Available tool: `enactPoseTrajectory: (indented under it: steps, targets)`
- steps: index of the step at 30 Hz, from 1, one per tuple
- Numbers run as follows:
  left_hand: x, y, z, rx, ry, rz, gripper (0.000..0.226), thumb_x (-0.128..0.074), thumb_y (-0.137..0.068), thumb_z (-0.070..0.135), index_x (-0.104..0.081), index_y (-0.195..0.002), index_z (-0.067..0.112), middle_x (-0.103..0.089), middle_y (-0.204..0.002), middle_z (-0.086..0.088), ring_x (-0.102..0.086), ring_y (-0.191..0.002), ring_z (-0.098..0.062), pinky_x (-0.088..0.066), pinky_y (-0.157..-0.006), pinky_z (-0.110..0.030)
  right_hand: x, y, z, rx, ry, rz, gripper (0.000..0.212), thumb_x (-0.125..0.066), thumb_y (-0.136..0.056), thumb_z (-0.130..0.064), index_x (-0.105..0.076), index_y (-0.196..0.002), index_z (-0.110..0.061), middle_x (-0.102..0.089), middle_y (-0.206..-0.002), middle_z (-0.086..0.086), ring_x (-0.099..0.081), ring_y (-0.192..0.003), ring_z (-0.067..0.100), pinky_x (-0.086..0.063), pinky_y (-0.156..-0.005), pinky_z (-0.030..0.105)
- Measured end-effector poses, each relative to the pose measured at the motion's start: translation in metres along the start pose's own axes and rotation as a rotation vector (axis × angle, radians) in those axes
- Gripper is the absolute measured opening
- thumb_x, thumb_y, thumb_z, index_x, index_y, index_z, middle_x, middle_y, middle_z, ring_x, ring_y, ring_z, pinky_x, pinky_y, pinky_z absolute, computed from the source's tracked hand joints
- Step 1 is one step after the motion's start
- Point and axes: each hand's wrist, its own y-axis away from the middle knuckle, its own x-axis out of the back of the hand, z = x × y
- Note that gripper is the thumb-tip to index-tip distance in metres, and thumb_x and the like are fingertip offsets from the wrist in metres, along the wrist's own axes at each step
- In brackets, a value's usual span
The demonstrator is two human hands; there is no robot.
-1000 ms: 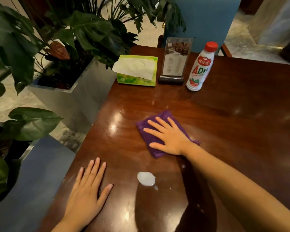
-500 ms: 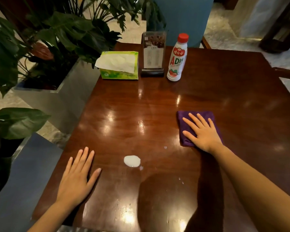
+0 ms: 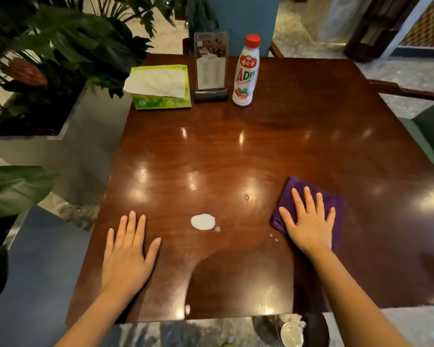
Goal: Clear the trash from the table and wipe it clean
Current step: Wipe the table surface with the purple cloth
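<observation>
Fingers [image 3: 308, 201] of my right hand [image 3: 308, 229] lay spread on the purple cloth [image 3: 336, 209] near the table's [image 3: 286, 151] front edge; left hand [image 3: 125, 254] flat, empty; white spill [image 3: 203, 221] unwiped; bottle [image 3: 246, 71] uncleared

Table [image 3: 273, 151] is glossy reddish-brown wood. Purple cloth [image 3: 336, 209] near its right edge, white puddle [image 3: 203, 221] near the front. Along the back edge: green tissue box [image 3: 166, 102], white bottle [image 3: 246, 71] with red cap and lettering.

Dim; ceiling-light glare on table [image 3: 273, 151]; edges perhaps warped.
</observation>
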Motion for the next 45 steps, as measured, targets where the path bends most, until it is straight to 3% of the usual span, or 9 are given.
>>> enactPoseTrajectory:
  steps: [5,8,11,17,22,26,32,45]
  targets:
    - [0.004,0.001,0.001,-0.028,0.001,-0.001,0.089,0.011,-0.082,0.067,-0.019,-0.147,0.014,-0.017,-0.156,-0.007,-0.01,-0.145,-0.021,-0.011,-0.118,-0.044,-0.014,0.028,-0.066,0.111,0.013,0.039,0.067,-0.022,-0.089,-0.065,-0.005,-0.148,-0.039,0.001,-0.161,-0.004,0.005,-0.148,0.026,0.002,-0.116,0.056]
    - [0.002,0.0,-0.002,-0.032,0.023,-0.002,0.09,0.015,-0.079,0.068,-0.01,-0.148,0.017,-0.007,-0.158,-0.004,0.003,-0.144,-0.014,-0.002,-0.119,-0.041,-0.025,0.041,-0.101,0.279,0.02,0.036,0.069,-0.018,-0.086,-0.068,-0.006,-0.148,-0.04,-0.001,-0.161,-0.005,0.006,-0.148,0.026,0.006,-0.115,0.056]
    - [0.002,0.0,-0.005,-0.047,0.078,-0.027,0.084,0.006,-0.08,0.066,-0.003,-0.148,0.018,0.0,-0.159,-0.003,0.014,-0.141,-0.01,0.005,-0.118,-0.038,-0.031,0.049,-0.131,0.383,0.025,0.026,0.072,-0.012,-0.083,-0.07,-0.006,-0.148,-0.041,-0.001,-0.161,-0.006,0.006,-0.148,0.026,0.008,-0.114,0.056]
    - [0.008,0.025,-0.022,-0.031,0.141,-0.031,0.077,0.004,-0.082,0.064,0.006,-0.144,0.019,0.007,-0.155,0.002,0.015,-0.141,-0.009,0.01,-0.117,-0.033,-0.042,0.053,-0.19,0.476,-0.022,-0.001,0.073,-0.009,-0.082,-0.073,-0.002,-0.147,-0.042,0.003,-0.161,-0.006,0.013,-0.147,0.026,0.016,-0.112,0.054]
    - [0.011,0.065,-0.035,0.034,0.077,-0.038,0.079,0.001,-0.086,0.062,-0.015,-0.145,0.012,-0.014,-0.154,-0.004,-0.009,-0.143,-0.019,-0.006,-0.118,-0.037,-0.047,0.052,-0.227,0.534,-0.016,0.01,0.075,-0.009,-0.082,-0.074,-0.002,-0.148,-0.04,0.002,-0.161,-0.003,0.013,-0.147,0.029,0.014,-0.112,0.056]
    - [0.017,0.071,-0.037,0.049,0.053,-0.085,0.083,0.003,-0.087,0.063,-0.027,-0.143,0.009,-0.028,-0.152,-0.009,-0.019,-0.14,-0.021,0.004,-0.114,-0.03,-0.048,0.049,-0.248,0.589,-0.006,0.004,0.077,-0.008,-0.08,-0.076,-0.003,-0.148,-0.04,0.001,-0.161,-0.003,0.011,-0.147,0.029,0.012,-0.113,0.057]
    - [0.023,0.081,-0.038,0.053,0.052,-0.167,0.08,-0.003,-0.092,0.057,-0.042,-0.136,0.002,-0.042,-0.144,-0.017,-0.04,-0.133,-0.031,-0.002,-0.112,-0.032,-0.048,0.046,-0.277,0.679,0.01,-0.023,0.075,-0.014,-0.082,-0.074,-0.006,-0.148,-0.039,0.002,-0.161,-0.003,0.011,-0.147,0.029,0.011,-0.114,0.058]
    - [0.016,0.105,-0.043,0.16,0.037,-0.098,0.085,-0.006,-0.09,0.062,-0.035,-0.137,-0.002,-0.034,-0.146,-0.018,-0.033,-0.135,-0.033,-0.001,-0.113,-0.032,-0.043,0.051,-0.287,1.202,0.107,-0.108,0.068,-0.034,-0.089,-0.064,-0.015,-0.148,-0.038,-0.006,-0.161,-0.005,0.005,-0.148,0.026,0.008,-0.115,0.056]
